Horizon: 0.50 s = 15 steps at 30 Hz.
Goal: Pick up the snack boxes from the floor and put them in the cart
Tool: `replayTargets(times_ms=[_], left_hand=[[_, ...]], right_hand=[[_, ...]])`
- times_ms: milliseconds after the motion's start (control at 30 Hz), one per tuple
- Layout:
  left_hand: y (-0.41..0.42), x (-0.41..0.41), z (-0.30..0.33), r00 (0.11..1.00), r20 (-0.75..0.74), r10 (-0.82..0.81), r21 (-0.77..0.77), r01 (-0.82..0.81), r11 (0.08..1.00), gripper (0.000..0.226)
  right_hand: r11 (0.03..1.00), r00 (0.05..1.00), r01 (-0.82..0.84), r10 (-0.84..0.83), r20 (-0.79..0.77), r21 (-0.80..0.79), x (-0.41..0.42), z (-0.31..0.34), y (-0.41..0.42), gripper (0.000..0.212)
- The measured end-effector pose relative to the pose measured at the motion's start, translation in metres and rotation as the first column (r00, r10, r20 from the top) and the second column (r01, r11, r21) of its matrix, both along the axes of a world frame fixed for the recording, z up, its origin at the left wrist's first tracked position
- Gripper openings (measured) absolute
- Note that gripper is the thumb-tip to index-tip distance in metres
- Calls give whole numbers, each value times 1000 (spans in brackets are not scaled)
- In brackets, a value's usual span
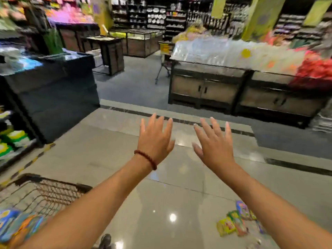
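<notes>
Both arms reach out in front of me over a shiny tiled floor. My left hand (156, 139), with a red bead bracelet at the wrist, has its fingers spread and holds nothing. My right hand (214, 142) is spread the same way and is empty too. Several colourful snack boxes (235, 223) lie on the floor at the lower right, partly hidden behind my right forearm. A wire shopping cart (45, 193) stands at the lower left, under my left forearm, with several blue and orange boxes (16, 223) inside it. The whole view is blurred.
A dark display counter (53, 97) stands at the left with stocked shelves (12, 141) beside it. A long wooden stand (242, 88) piled with packaged goods runs across the right. A second cart (162, 69) waits in the aisle beyond. My shoe (105, 240) shows at the bottom.
</notes>
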<state>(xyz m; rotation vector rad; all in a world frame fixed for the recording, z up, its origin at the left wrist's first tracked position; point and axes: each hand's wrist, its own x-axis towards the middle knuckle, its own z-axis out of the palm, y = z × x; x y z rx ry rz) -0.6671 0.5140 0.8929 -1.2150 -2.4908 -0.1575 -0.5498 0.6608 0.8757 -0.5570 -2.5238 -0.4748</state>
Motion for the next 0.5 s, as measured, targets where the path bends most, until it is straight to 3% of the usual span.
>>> replayTargets(times_ms=[233,500], left_hand=[[121,88,25,963,-40,-267,-27,266,964,69],[233,106,-4,909,14,-416,-87,415,905,68]], right_hand=[[939,940,342,-342,19,-42,128,24,96,63],[831,837,546,-537,104,-109,187,-23,179,63]])
